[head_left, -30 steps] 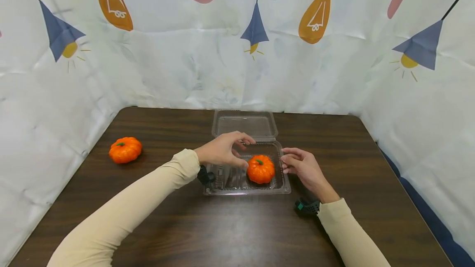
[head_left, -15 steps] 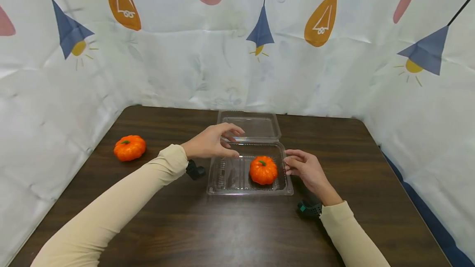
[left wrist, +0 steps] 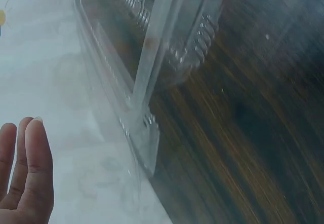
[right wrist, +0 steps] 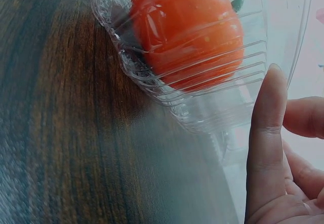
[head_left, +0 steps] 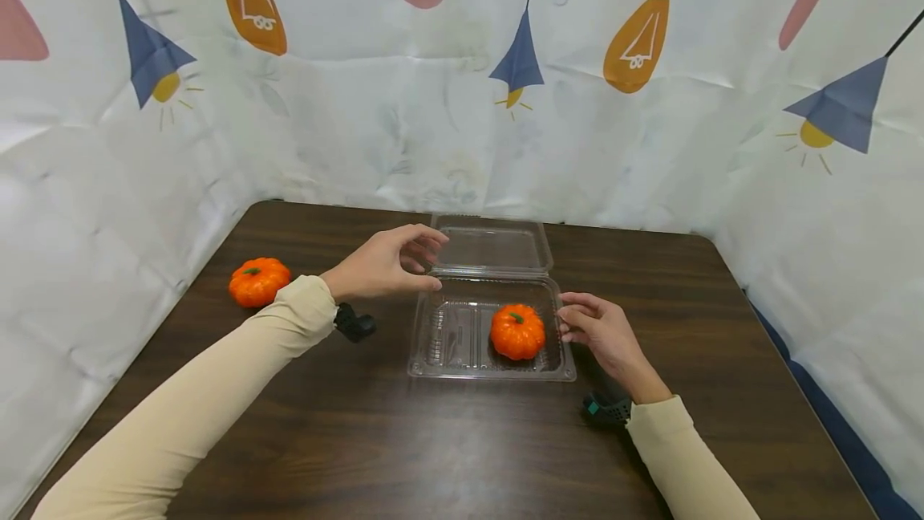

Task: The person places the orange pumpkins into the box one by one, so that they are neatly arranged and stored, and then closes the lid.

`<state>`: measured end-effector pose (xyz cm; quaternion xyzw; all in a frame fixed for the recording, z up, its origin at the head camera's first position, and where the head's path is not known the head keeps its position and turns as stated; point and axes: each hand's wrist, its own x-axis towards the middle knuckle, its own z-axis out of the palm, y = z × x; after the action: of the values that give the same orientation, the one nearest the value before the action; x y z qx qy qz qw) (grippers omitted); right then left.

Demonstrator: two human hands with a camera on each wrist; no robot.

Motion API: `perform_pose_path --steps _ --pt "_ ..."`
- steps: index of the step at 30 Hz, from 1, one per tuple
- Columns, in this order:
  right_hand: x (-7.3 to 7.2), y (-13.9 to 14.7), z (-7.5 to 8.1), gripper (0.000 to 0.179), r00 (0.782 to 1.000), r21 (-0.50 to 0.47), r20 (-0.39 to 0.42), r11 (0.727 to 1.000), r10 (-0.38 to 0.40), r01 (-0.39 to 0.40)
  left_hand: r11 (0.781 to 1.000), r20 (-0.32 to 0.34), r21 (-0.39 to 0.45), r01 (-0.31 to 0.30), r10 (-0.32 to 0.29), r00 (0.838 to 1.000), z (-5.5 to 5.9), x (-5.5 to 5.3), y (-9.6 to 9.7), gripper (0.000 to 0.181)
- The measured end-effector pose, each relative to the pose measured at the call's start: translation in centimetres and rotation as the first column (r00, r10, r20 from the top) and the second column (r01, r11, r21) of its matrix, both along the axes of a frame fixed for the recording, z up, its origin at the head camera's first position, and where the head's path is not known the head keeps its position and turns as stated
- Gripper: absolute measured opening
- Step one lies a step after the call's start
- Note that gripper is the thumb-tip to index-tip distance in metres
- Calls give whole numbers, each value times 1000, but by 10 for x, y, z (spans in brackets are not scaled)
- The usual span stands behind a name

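Note:
A clear plastic clamshell container [head_left: 462,371] lies on the table with its lid [head_left: 494,245] folded back. In the right side of its base sits an orange pumpkin [head_left: 517,333] with a green stem. My right hand [head_left: 599,335] is at the right rim, thumb and index finger pinching its edge; the right wrist view shows the thumb [right wrist: 268,117] against the clear wall beside the pumpkin [right wrist: 187,36]. My left hand [head_left: 378,265] hovers left of the lid, fingers spread from the thumb, holding nothing. Another orange pumpkin [head_left: 258,282] stands at the left, beyond the left sleeve.
The dark wood-grain table [head_left: 462,448] carries everything. White fabric [head_left: 346,127] printed with lamps and bulbs hangs behind and at both sides. Black wrist devices [head_left: 354,322] are worn on both wrists.
My left hand has moved left, away from above the container and the pumpkin in it. The right hand stays at the right rim. The view has shifted slightly.

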<state>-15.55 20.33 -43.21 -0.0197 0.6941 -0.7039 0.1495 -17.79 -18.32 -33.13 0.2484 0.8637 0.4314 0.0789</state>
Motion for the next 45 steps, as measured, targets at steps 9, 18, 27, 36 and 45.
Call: perform_pose_path --steps 9,18,27,36,45 --pt "0 1 -1 47 1000 12 -7 1000 -7 7 997 -34 -1 -77 77 996 1 -2 -30 69" --pt "0 0 0 50 1000 -2 1 1000 -10 10 988 -82 4 -156 156 984 8 6 -55 71" --pt "1 -2 2 47 1000 -7 0 1000 -18 18 966 -59 -25 -259 257 965 10 14 -82 71" --pt "1 -1 1 46 1000 -10 1 1000 -18 18 944 -63 -64 -323 319 946 10 26 -113 76" --pt "1 -2 0 44 1000 -3 9 1000 -23 23 909 -52 -68 -412 409 911 1 39 -149 80"
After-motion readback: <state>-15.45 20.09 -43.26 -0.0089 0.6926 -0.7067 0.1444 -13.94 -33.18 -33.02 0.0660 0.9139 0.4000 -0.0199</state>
